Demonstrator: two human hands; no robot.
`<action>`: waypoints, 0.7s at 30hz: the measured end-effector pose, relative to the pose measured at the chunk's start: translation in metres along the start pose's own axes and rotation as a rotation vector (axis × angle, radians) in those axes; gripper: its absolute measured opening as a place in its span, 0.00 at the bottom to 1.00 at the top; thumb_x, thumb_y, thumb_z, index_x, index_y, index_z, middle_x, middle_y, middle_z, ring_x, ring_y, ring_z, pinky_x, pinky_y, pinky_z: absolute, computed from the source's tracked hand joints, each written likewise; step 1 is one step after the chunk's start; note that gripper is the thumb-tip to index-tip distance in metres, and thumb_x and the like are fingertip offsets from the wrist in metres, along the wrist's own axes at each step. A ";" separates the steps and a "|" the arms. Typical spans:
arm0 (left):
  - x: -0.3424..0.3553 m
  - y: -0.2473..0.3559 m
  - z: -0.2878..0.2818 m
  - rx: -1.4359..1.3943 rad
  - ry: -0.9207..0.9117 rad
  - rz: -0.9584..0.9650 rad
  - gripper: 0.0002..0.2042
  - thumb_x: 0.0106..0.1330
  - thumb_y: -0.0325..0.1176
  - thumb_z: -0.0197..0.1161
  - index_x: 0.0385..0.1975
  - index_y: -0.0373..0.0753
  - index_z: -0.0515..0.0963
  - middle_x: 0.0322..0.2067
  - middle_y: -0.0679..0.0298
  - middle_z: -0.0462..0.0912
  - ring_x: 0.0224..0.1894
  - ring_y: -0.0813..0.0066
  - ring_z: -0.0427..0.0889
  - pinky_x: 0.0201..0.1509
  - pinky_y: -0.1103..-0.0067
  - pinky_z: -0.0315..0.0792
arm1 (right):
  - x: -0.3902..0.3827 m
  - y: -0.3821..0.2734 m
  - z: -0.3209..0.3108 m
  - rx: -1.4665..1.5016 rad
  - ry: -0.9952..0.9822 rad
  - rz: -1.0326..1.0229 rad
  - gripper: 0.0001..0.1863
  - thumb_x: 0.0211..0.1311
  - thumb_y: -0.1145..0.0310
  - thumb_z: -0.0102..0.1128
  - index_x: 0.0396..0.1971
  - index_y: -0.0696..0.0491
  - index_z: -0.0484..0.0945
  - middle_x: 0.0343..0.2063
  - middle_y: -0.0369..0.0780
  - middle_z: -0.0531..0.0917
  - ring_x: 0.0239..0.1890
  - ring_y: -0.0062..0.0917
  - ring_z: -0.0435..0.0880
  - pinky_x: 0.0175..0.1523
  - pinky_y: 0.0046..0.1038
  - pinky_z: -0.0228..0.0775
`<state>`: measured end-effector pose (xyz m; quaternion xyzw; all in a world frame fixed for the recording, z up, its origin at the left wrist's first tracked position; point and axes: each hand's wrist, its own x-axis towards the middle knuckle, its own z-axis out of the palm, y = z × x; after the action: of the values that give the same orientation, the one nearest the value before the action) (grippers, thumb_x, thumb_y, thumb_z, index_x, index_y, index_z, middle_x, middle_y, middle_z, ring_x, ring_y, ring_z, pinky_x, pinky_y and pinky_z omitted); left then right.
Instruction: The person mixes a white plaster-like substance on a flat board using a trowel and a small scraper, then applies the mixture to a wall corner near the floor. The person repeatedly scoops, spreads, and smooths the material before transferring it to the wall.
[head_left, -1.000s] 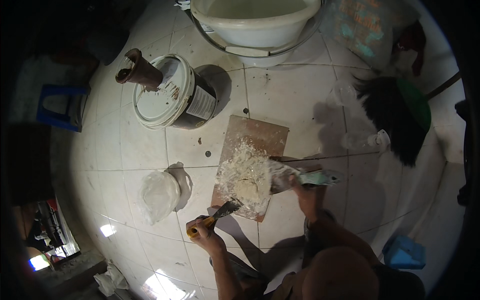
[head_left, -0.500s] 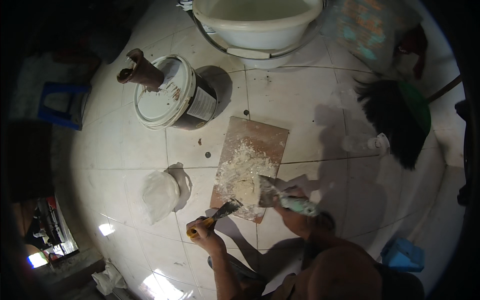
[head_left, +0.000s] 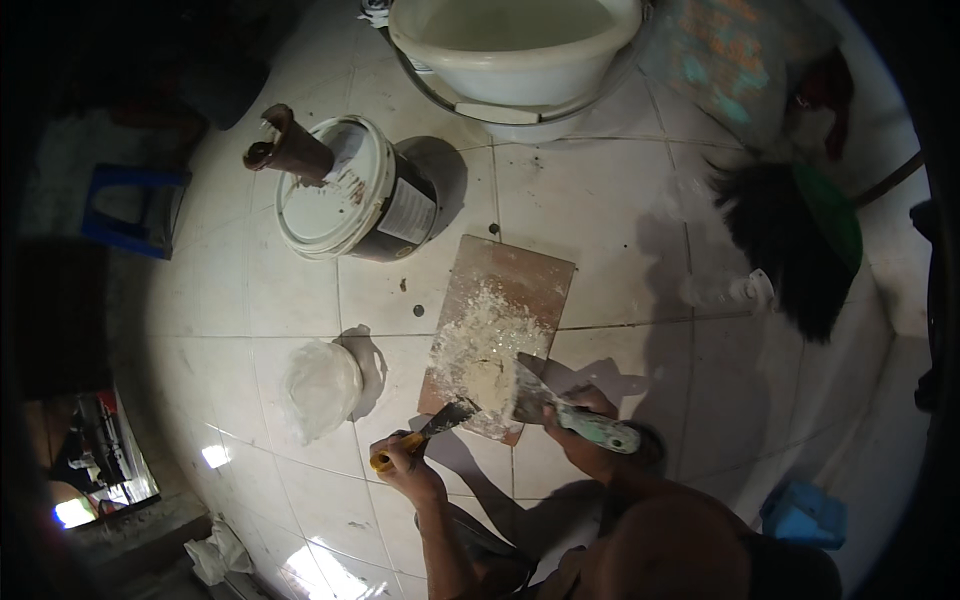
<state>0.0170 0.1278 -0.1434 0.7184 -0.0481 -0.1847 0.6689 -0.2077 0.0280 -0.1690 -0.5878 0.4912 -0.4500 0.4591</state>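
A brown board point(head_left: 517, 262) lies on the tiled floor in front of me, with pale, crumbly powder or paste point(head_left: 487, 378) heaped on its lower middle. My left hand point(head_left: 408, 468) is closed round the yellow handle of a narrow putty knife point(head_left: 447, 419), whose dark blade reaches the board's lower left edge beside the heap. From the right, my right hand point(head_left: 588, 440) grips a wider scraper point(head_left: 541, 396) with a pale green, smeared handle. Its broad blade stands against the right side of the heap.
A lidded bucket point(head_left: 330, 225) carries a brown cup-like thing point(head_left: 300, 150). Beyond is a large white basin point(head_left: 515, 62). A clear plastic bag point(head_left: 322, 390) sits left of the board. To the right are a black broom point(head_left: 785, 240), a clear bottle point(head_left: 725, 291) and a blue container point(head_left: 805, 514).
The wide scraper in my right hand has turned, its handle end dipping nearer to me, and the paste is gathered more tightly. My left hand has shifted only slightly.
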 end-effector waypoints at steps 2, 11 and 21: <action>-0.001 -0.001 -0.001 -0.016 0.025 -0.009 0.13 0.71 0.38 0.60 0.38 0.34 0.69 0.36 0.57 0.76 0.37 0.70 0.79 0.40 0.73 0.81 | -0.001 -0.005 -0.013 0.002 -0.076 0.033 0.16 0.52 0.73 0.78 0.35 0.54 0.76 0.28 0.40 0.82 0.30 0.25 0.82 0.38 0.27 0.76; 0.022 0.034 -0.020 -0.010 0.111 0.171 0.11 0.72 0.37 0.58 0.38 0.35 0.70 0.32 0.60 0.77 0.34 0.75 0.78 0.38 0.77 0.79 | 0.068 -0.029 0.021 -0.184 -0.849 -0.169 0.18 0.57 0.67 0.72 0.47 0.52 0.79 0.35 0.46 0.87 0.38 0.44 0.87 0.43 0.40 0.79; -0.006 0.013 -0.013 0.053 0.035 0.075 0.11 0.72 0.34 0.61 0.36 0.34 0.70 0.32 0.56 0.81 0.33 0.70 0.83 0.38 0.74 0.82 | 0.253 -0.040 0.029 -0.164 -0.563 -0.166 0.17 0.62 0.66 0.71 0.43 0.57 0.74 0.35 0.43 0.85 0.36 0.28 0.87 0.42 0.32 0.80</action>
<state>0.0178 0.1405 -0.1285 0.7366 -0.0682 -0.1459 0.6569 -0.1441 -0.2158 -0.1151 -0.7626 0.3298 -0.2642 0.4898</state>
